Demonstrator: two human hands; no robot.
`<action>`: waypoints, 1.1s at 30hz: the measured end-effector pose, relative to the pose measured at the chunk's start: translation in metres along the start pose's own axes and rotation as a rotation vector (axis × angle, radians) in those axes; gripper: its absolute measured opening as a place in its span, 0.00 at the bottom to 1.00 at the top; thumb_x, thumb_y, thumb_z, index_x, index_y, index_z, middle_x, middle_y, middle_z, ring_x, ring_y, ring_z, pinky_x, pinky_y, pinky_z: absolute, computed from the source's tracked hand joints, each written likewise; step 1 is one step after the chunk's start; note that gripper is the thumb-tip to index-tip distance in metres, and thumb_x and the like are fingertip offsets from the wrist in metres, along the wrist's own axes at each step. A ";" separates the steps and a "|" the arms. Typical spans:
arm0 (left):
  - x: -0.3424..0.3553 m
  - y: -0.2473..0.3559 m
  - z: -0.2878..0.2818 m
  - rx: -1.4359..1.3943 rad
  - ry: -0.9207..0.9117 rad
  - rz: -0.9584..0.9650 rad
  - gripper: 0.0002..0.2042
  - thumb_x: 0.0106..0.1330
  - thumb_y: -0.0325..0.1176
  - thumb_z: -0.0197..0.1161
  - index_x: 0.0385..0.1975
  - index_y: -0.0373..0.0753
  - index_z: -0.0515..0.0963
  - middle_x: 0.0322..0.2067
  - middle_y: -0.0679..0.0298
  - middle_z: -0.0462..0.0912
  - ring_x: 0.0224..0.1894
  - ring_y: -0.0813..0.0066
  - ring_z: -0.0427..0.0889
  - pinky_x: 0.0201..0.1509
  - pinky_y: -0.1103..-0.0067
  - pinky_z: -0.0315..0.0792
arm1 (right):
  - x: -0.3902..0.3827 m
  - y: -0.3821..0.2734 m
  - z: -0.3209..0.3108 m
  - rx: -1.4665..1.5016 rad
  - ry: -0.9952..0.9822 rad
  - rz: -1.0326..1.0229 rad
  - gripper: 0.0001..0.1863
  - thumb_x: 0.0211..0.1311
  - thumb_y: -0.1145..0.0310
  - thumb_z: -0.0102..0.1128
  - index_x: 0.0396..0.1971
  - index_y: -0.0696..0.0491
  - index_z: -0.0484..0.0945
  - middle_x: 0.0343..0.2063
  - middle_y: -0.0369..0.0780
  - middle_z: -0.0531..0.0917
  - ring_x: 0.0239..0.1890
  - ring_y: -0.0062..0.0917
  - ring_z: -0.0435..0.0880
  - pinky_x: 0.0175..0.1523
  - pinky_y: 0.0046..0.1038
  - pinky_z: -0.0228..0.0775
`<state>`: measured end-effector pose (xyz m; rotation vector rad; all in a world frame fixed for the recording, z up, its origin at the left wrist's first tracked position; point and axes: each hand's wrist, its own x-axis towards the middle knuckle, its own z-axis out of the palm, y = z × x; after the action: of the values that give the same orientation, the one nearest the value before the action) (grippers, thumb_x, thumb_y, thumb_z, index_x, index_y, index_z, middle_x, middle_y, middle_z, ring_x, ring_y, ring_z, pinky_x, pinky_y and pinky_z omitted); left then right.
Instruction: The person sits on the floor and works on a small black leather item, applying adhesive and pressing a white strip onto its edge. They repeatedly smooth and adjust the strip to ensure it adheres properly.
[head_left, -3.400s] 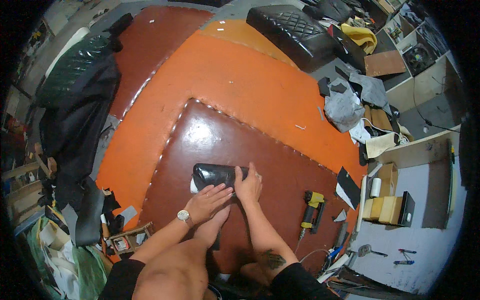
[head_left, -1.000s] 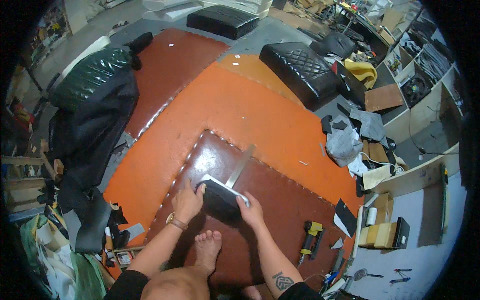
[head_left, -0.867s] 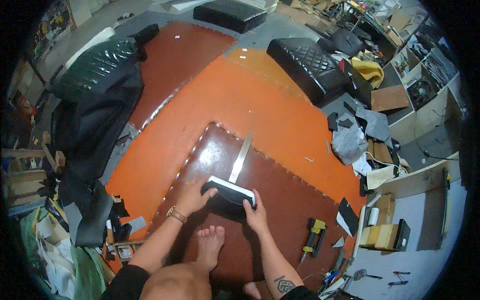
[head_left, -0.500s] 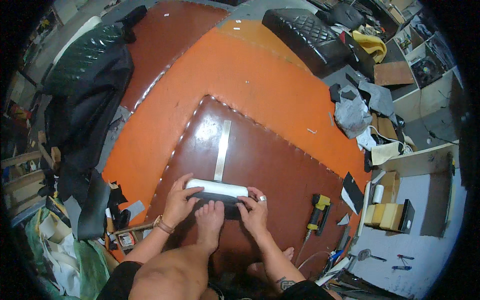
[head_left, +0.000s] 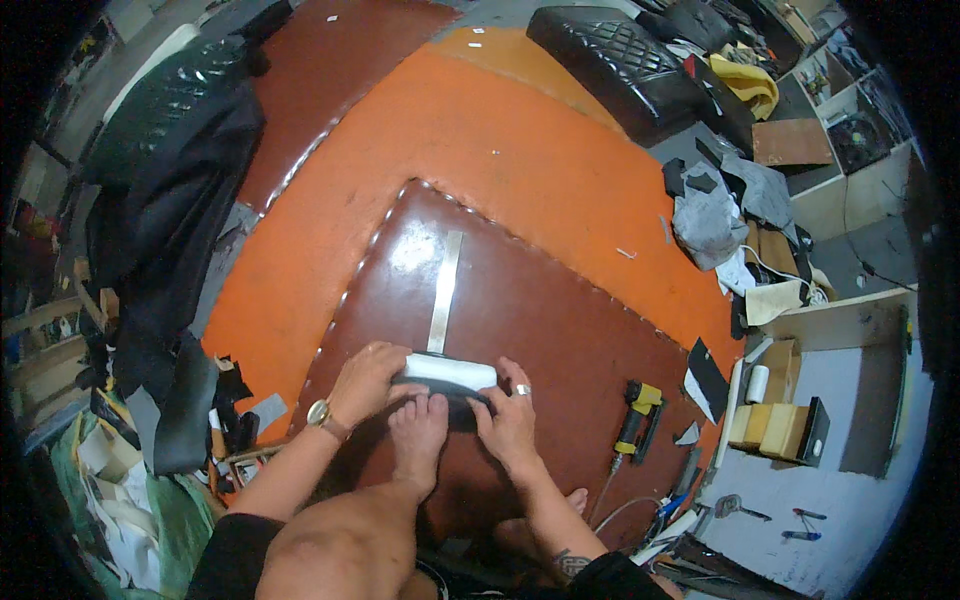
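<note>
A padded block with a white, rounded top (head_left: 455, 374) rests on the brown mat in front of me, with black sheet material (head_left: 450, 388) along its near side. My left hand (head_left: 370, 385) is closed over the block's left end, fingers on top and thumb low on the near side. At the other end, my right hand (head_left: 507, 420) pinches the black material, with its forefinger beside the white top. My bare foot (head_left: 420, 430) has its toes against the near side. Just beyond the block lies a flat metal strip (head_left: 446, 290), pointing away.
The brown mat (head_left: 540, 320) lies on an orange floor (head_left: 560, 190). A yellow and black pneumatic staple gun (head_left: 637, 415) with a hose is to the right. Black sheeting (head_left: 180, 200) is heaped left; a quilted black cushion (head_left: 615, 70) sits far right. Grey scraps (head_left: 708, 225) are piled right.
My left hand has shifted from the block's near left corner up and over its left end, covering more of the white. The right hand stays nearly in place.
</note>
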<state>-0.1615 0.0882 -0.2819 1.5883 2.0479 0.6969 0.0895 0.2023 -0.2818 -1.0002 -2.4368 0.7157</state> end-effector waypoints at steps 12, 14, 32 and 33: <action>0.009 -0.023 0.024 -0.064 -0.066 -0.227 0.32 0.54 0.65 0.79 0.16 0.35 0.84 0.18 0.49 0.81 0.22 0.48 0.82 0.31 0.60 0.75 | 0.014 0.028 0.008 0.131 -0.311 0.429 0.18 0.67 0.54 0.71 0.36 0.56 0.90 0.40 0.50 0.88 0.43 0.50 0.87 0.50 0.46 0.78; 0.016 -0.037 0.030 -0.086 -0.088 -0.218 0.33 0.54 0.66 0.79 0.16 0.34 0.84 0.17 0.48 0.81 0.20 0.48 0.80 0.30 0.61 0.74 | 0.021 0.035 0.012 0.150 -0.392 0.491 0.20 0.65 0.51 0.73 0.34 0.56 0.90 0.41 0.48 0.89 0.44 0.46 0.88 0.51 0.43 0.79; 0.022 -0.001 0.009 0.011 -0.190 -0.325 0.26 0.59 0.58 0.79 0.24 0.36 0.87 0.24 0.50 0.86 0.27 0.49 0.85 0.35 0.61 0.79 | -0.030 0.018 0.038 0.528 0.078 0.659 0.13 0.61 0.68 0.78 0.40 0.59 0.87 0.45 0.43 0.81 0.48 0.34 0.84 0.52 0.34 0.79; 0.024 0.010 0.009 0.039 -0.208 -0.339 0.24 0.59 0.56 0.78 0.27 0.36 0.88 0.28 0.51 0.88 0.31 0.48 0.87 0.38 0.61 0.80 | -0.031 0.014 0.035 0.388 0.113 0.558 0.12 0.60 0.69 0.78 0.40 0.59 0.87 0.44 0.43 0.81 0.47 0.35 0.84 0.51 0.34 0.79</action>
<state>-0.1546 0.1146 -0.2836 1.2301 2.1098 0.3550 0.0980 0.1775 -0.3229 -1.5111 -1.8190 1.2152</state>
